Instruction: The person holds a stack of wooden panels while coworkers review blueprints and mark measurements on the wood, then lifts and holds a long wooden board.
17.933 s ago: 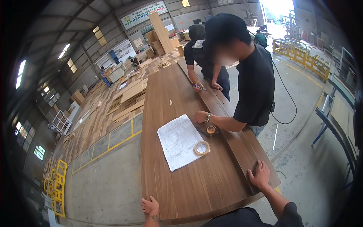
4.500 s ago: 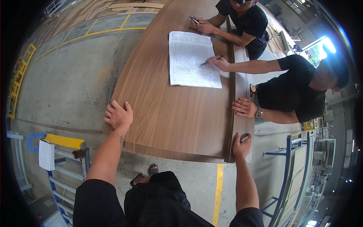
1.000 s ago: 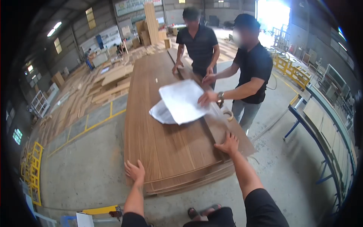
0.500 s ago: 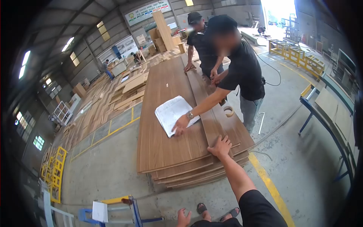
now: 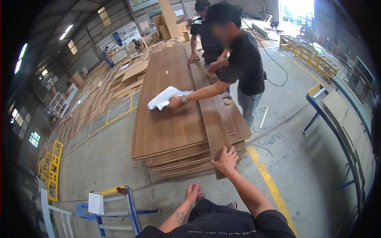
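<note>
My right hand (image 5: 226, 160) grips the near end of a long narrow brown board (image 5: 210, 119), its fingers over the top. That board lies along the right part of a stack of wide wood-grain panels (image 5: 170, 133) and its end juts past them. My left hand (image 5: 193, 193) hangs in front of my body, off the stack, fingers loosely apart and nothing in it. Across the stack a co-worker with a wristwatch (image 5: 246, 59) holds folded white papers (image 5: 164, 97) over the top panel. A tape roll (image 5: 227, 100) sits right of the narrow board.
A second co-worker (image 5: 206, 43) leans at the far right side of the stack. A blue and grey roller stand (image 5: 115, 214) is at the lower left. Another roller table (image 5: 345, 119) stands at the right. Yellow frames (image 5: 309, 57) are behind it. A white rod (image 5: 264, 117) lies on the floor.
The narrow board's near end now juts past the stack, with my right hand still on it. My left hand earlier left the panel's edge. The co-worker has gathered and lifted the papers.
</note>
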Demonstrator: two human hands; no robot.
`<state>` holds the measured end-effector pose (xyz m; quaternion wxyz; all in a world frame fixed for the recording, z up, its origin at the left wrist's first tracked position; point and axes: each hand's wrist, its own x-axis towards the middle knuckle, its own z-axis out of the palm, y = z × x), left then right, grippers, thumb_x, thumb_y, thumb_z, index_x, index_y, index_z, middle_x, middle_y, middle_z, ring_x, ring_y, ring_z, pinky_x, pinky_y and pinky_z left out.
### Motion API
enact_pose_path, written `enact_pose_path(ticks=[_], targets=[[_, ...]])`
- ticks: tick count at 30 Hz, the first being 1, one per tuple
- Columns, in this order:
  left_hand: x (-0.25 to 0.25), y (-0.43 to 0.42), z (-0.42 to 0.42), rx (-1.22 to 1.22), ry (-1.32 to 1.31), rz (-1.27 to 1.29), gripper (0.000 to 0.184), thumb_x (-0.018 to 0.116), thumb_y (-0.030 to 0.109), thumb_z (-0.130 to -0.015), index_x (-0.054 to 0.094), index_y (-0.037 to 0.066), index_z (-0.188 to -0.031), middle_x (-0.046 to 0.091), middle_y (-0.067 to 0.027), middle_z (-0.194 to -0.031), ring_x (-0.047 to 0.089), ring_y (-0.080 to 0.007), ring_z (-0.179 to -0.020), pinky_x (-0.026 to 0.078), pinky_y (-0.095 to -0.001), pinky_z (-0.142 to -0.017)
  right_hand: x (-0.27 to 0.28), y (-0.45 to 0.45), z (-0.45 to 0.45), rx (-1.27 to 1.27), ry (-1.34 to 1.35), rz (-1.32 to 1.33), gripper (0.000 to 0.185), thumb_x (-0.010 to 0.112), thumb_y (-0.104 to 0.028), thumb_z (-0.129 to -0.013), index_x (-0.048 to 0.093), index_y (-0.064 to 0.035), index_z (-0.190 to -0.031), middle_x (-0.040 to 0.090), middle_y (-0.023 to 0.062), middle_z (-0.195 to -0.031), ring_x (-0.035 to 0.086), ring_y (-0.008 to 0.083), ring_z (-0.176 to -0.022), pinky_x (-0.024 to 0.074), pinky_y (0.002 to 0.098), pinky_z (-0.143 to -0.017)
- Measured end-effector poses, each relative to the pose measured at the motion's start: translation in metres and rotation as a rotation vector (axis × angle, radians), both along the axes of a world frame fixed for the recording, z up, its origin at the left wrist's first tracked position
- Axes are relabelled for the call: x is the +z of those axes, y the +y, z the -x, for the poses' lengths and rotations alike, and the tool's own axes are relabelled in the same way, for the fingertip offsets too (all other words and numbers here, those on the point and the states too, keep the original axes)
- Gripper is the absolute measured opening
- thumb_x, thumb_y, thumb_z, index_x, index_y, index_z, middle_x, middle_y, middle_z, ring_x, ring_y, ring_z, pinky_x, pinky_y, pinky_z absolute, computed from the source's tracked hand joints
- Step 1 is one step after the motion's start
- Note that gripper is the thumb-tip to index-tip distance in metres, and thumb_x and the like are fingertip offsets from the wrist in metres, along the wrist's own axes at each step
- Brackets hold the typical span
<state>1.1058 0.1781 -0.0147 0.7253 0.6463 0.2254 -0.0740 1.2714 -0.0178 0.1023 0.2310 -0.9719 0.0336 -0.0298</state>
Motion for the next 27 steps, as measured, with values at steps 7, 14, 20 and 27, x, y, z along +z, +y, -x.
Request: enact_pose_path(ticks=[7,14,20,27], targets=[[0.037,-0.026,-0.099,-0.064,-0.014,0.04,0.029,0.055,0.04,-0.103,0.055,0.014,-0.116,0.067,-0.0027,-0.107,0.067,-0.0166,-0.094,0.05,-0.0314,-0.074,0.019,-0.046,0.08,0.005,0.13,-0.003,0.1,0.084,-0.051,-0.06,0.042,-0.005,-0.139,0.03,0.0323,-0.148,0.04,0.0473,-0.129,0.0367,0.0557,-0.103],[0.058,-0.028,-0.184,-0.298,0.069,0.106,0.042,0.058,0.045,-0.1,0.053,0.011,-0.123,0.064,-0.0083,-0.114,0.066,-0.0185,-0.095,0.055,-0.0398,-0.079,0.008,-0.06,0.159,-0.006,0.115,0.006,0.106,0.087,-0.049,-0.057,0.039,-0.0081,-0.143,0.03,0.0305,-0.147,0.038,0.0477,-0.13,0.035,0.0562,-0.105],[0.048,-0.033,-0.206,-0.549,0.369,0.321,0.056,0.061,0.049,-0.097,0.05,0.004,-0.129,0.063,-0.0117,-0.114,0.066,-0.027,-0.103,0.056,-0.0496,-0.085,0.018,-0.053,0.157,-0.073,0.095,0.002,0.11,0.087,-0.053,-0.06,0.036,-0.0055,-0.146,0.036,0.0289,-0.146,0.041,0.0467,-0.13,0.0343,0.0566,-0.107],[0.054,-0.063,-0.208,-0.335,0.315,0.602,0.05,0.064,0.039,-0.098,0.054,0.004,-0.132,0.064,-0.0111,-0.124,0.063,-0.0294,-0.112,0.054,-0.0508,-0.092,-0.002,-0.068,0.139,-0.254,0.078,-0.113,0.083,0.073,-0.056,-0.08,0.047,-0.0017,-0.138,0.058,0.0231,-0.127,0.056,0.0393,-0.119,0.0455,0.0502,-0.098]])
